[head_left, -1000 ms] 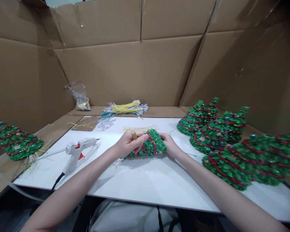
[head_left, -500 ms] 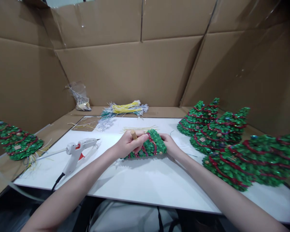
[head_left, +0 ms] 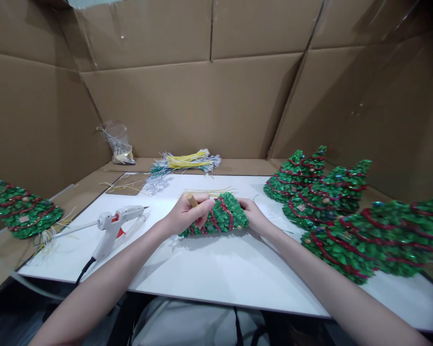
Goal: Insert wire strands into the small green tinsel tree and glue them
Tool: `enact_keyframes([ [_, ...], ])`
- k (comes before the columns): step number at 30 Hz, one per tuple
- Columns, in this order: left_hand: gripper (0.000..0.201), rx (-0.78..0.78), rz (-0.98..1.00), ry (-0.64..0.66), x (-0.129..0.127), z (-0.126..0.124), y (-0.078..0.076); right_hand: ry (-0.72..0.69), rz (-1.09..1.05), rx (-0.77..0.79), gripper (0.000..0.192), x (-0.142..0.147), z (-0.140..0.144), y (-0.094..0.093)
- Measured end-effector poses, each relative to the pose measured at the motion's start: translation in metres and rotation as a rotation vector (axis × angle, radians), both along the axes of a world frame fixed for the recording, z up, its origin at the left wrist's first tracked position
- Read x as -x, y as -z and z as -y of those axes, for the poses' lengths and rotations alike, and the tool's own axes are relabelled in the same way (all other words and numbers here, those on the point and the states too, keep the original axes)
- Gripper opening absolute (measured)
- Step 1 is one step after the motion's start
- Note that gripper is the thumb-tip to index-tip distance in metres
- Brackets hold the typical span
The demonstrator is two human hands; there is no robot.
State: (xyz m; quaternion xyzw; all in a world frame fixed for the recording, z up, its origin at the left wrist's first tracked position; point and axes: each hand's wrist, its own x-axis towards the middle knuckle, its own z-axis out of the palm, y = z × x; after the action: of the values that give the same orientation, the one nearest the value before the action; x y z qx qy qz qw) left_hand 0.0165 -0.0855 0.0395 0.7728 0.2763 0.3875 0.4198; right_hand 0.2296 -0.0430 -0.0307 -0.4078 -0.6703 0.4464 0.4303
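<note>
Fingers of both hands clamp one small Christmas tree [head_left: 222, 215] lying mid-frame: left hand [head_left: 183, 216] also pinches a wooden stick [head_left: 191, 199], right hand [head_left: 252, 215] grips its base. Three decorated trees [head_left: 332, 197] wait right; glue gun [head_left: 113, 226] lies unused, left.

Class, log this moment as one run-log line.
left hand: grips wooden stick | right hand: steadies small tree | glue gun: idle on white board

I can read no text, label, brand or number anywhere here. The glue gun [head_left: 112, 229] has a red mark on its side, but I can make out no letters on it. The cardboard walls [head_left: 187, 103] carry no print that I can see.
</note>
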Motion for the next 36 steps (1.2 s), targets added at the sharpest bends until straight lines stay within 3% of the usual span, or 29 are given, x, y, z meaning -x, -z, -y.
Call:
enact_keyframes([
  [10, 0.048, -0.007, 0.003, -0.009, 0.0007, 0.0007, 0.0003, -0.007, -0.012, 0.007, 0.031, -0.0015, -0.0024, 0.0028],
  [20, 0.049, -0.138, -0.074, 0.015, 0.0008, 0.0037, 0.0010, 0.010, -0.024, 0.006, 0.030, -0.0010, -0.0029, 0.0051],
  [36, 0.049, -0.125, -0.075, 0.020, -0.0071, 0.0007, -0.0048, 0.025, -0.047, 0.019, 0.032, 0.0024, 0.0006, 0.0013],
])
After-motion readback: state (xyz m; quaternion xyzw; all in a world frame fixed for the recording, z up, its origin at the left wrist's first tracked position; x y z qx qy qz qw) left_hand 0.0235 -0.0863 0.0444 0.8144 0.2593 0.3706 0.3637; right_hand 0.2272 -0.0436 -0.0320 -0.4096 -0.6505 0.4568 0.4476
